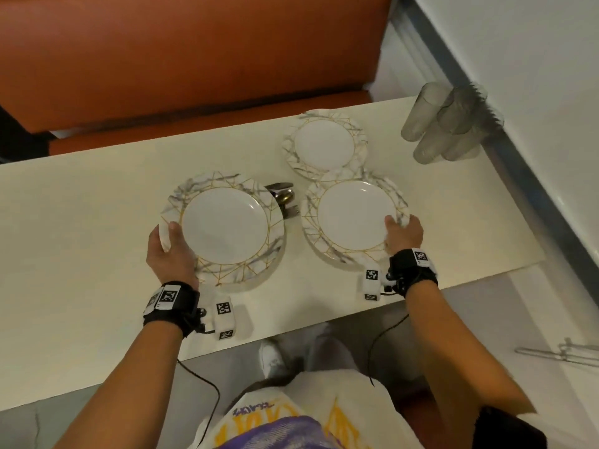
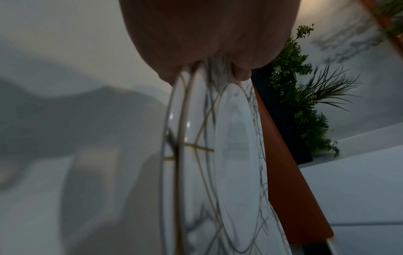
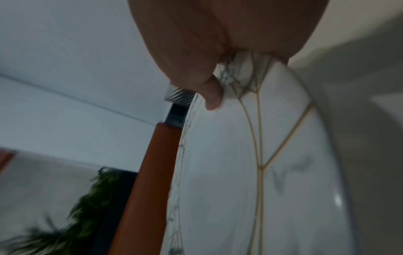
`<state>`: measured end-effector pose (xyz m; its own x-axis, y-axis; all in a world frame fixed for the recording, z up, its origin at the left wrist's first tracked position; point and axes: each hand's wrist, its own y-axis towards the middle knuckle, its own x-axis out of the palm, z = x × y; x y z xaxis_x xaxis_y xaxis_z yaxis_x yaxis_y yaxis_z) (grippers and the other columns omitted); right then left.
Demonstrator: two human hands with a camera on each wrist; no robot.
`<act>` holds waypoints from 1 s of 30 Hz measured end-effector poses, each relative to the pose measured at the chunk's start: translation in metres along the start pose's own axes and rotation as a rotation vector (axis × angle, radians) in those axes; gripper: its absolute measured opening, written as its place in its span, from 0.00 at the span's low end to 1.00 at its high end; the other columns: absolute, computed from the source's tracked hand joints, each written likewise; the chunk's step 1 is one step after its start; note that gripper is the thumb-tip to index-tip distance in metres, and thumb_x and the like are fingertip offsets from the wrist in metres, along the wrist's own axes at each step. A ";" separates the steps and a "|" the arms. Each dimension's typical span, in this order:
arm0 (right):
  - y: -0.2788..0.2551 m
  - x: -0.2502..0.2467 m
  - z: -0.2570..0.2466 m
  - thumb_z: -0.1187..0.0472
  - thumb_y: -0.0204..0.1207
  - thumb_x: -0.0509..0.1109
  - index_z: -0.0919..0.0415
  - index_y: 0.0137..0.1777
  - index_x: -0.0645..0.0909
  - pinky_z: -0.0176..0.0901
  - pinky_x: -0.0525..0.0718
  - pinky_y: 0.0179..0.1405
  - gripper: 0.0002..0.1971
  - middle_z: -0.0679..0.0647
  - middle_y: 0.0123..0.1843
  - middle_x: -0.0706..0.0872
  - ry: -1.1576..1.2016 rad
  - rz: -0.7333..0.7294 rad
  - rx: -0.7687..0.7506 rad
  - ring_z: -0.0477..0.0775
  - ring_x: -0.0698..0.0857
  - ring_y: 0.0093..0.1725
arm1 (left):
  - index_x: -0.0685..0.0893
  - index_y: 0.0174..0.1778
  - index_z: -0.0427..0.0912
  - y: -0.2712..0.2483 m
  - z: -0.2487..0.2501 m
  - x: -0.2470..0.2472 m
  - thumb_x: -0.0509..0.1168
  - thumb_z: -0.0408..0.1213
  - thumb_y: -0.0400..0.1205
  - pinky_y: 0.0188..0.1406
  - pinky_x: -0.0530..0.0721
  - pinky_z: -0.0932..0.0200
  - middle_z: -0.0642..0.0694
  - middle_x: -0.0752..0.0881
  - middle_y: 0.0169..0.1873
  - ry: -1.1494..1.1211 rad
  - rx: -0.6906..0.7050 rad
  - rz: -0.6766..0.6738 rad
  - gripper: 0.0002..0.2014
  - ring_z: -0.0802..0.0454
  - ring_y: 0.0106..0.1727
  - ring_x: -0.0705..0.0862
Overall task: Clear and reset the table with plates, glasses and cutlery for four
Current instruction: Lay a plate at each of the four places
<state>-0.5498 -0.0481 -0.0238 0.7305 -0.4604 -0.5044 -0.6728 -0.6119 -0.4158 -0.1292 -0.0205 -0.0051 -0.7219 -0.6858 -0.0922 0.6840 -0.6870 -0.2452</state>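
White plates with marbled, gold-lined rims lie on the cream table (image 1: 81,222). My left hand (image 1: 168,251) grips the near-left rim of the left plate (image 1: 223,228), thumb on top; another plate shows just under it. My right hand (image 1: 403,231) grips the right rim of the right plate (image 1: 355,218), which sits on a stack. A third plate (image 1: 324,144) lies behind. Cutlery (image 1: 283,199) rests between the two front plates, partly hidden. In the left wrist view the left hand (image 2: 207,34) pinches the plate (image 2: 235,155). In the right wrist view the thumb (image 3: 212,96) presses the plate (image 3: 218,172).
Several tall clear glasses (image 1: 447,124) stand clustered at the table's far right corner by a white wall ledge. An orange bench seat (image 1: 194,59) runs behind the table. Green plants (image 2: 301,103) stand beyond the bench. My legs are at the near table edge.
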 end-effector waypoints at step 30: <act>-0.057 -0.035 0.091 0.60 0.73 0.73 0.69 0.73 0.67 0.55 0.78 0.61 0.31 0.66 0.73 0.71 -0.427 0.078 0.119 0.69 0.74 0.72 | 0.87 0.69 0.50 -0.031 -0.011 -0.027 0.68 0.53 0.85 0.66 0.89 0.50 0.52 0.91 0.62 0.047 -0.008 -0.150 0.19 0.53 0.65 0.89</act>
<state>-0.5480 0.0616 -0.0513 0.5801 -0.1798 -0.7945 -0.7507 -0.4965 -0.4358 -0.1324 0.0220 -0.0056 -0.8200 -0.5638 -0.0986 0.5676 -0.7786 -0.2675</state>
